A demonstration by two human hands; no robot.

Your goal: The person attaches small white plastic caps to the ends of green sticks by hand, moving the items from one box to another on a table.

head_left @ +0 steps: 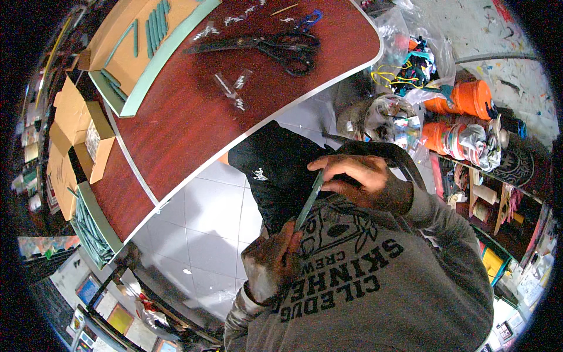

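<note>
A slim, dark green stick (309,200) is held slantwise between both hands, in front of my grey sweatshirt. My left hand (272,252) closes around its lower end. At the upper end, my right hand (355,176) pinches it between thumb and fingers. Similar green sticks lie in a shallow tray with a pale green rim (143,88) on the table, several of them side by side. More fill a small green box (101,218) at the table's left corner. Black scissors (234,44) rest on the dark red table (176,135), beyond my hands.
Clear plastic scraps with white marks (234,91) lie near the scissors, and a blue-handled item (311,20) lies farther back. An open cardboard box (94,138) stands at the left. Orange containers (466,100) and bags of scraps (410,64) crowd the right side.
</note>
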